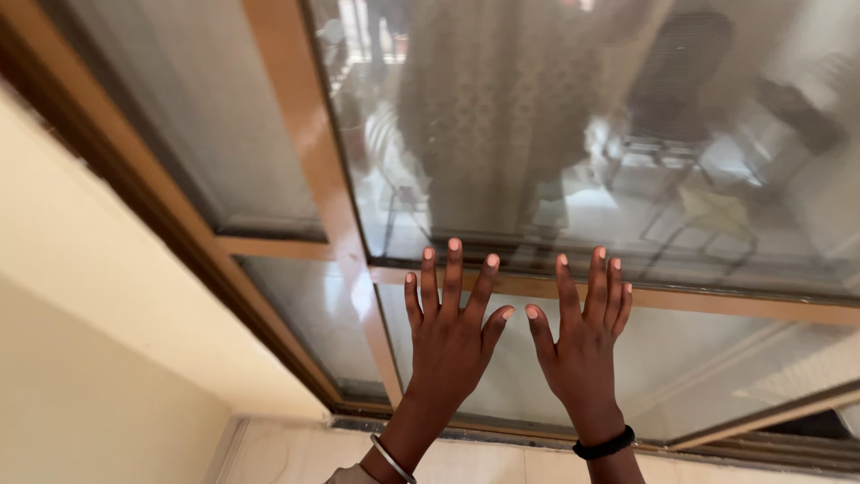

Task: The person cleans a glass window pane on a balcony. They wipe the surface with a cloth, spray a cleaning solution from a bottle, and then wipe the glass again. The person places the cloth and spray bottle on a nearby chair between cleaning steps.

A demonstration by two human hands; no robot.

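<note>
My left hand [452, 336] and my right hand [582, 345] are both spread flat, palms against the lower glass pane [708, 367] of a sliding door. The fingertips reach up to the tan horizontal rail [717, 305] that crosses the door. The thumbs nearly meet between the hands. Neither hand holds anything. A silver bangle [391, 459] circles my left wrist and a black band [604, 445] my right wrist.
A tan upright frame bar [313, 170] stands left of my hands, with a second pane [215, 116] beyond it. A cream wall [81, 341] lies at the left. The floor track [770, 453] runs along the bottom. Reflections of a curtain and chairs show in the upper glass [573, 125].
</note>
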